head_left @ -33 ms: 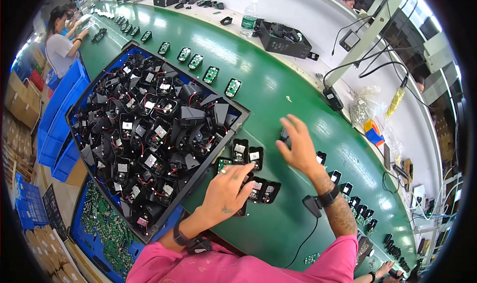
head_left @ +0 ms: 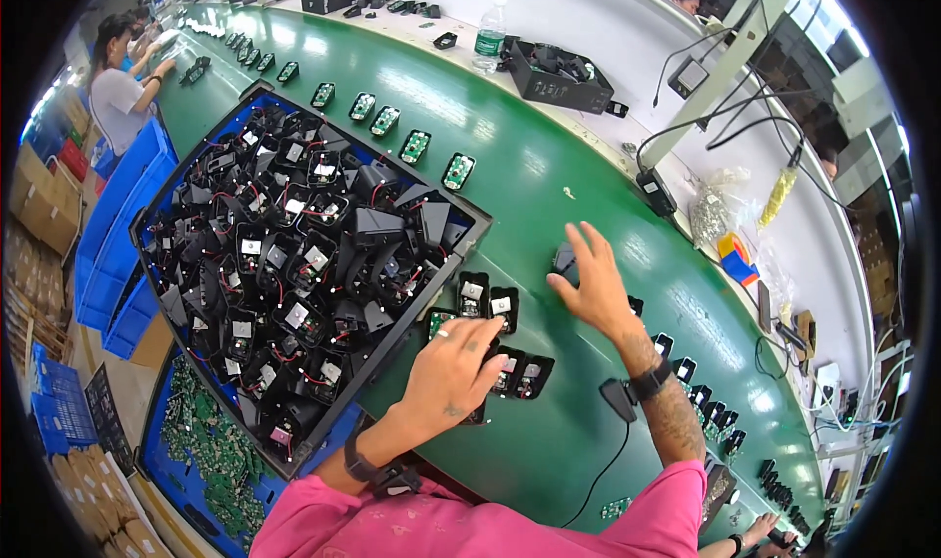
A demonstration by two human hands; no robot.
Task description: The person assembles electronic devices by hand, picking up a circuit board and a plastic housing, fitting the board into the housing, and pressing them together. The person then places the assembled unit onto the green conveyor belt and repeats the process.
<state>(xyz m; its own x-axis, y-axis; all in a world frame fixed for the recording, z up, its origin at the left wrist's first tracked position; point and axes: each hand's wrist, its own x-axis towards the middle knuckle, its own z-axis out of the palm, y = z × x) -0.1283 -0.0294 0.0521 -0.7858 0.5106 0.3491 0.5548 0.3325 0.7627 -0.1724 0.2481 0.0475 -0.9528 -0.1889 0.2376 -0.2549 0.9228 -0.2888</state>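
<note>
My left hand [head_left: 456, 364] reaches over a small group of black plastic housings [head_left: 471, 295] with circuit boards and silvery squares inside. Its fingertips are at the lower edge of one housing [head_left: 504, 306]; whether they touch it is unclear. The thumb stands apart over two more housings [head_left: 532, 375], and the palm hides part of the group. To the right, my right hand [head_left: 600, 289] is open, fingers spread, beside a dark block-shaped piece [head_left: 564, 261]. That piece is partly covered by the thumb, and I see no grip on it.
A large black-rimmed tray [head_left: 387, 370] heaped with wired housings stands left. Green boards [head_left: 211, 450] fill a blue bin below it. Housings with boards [head_left: 459, 171] line the green bench [head_left: 529, 205]. A cabled black device [head_left: 618, 401] lies by my right forearm. A co-worker [head_left: 120, 93] sits far left.
My right hand has shifted slightly, its fingers a little closer together, and more of the dark piece beside it shows. My left hand has moved only a touch.
</note>
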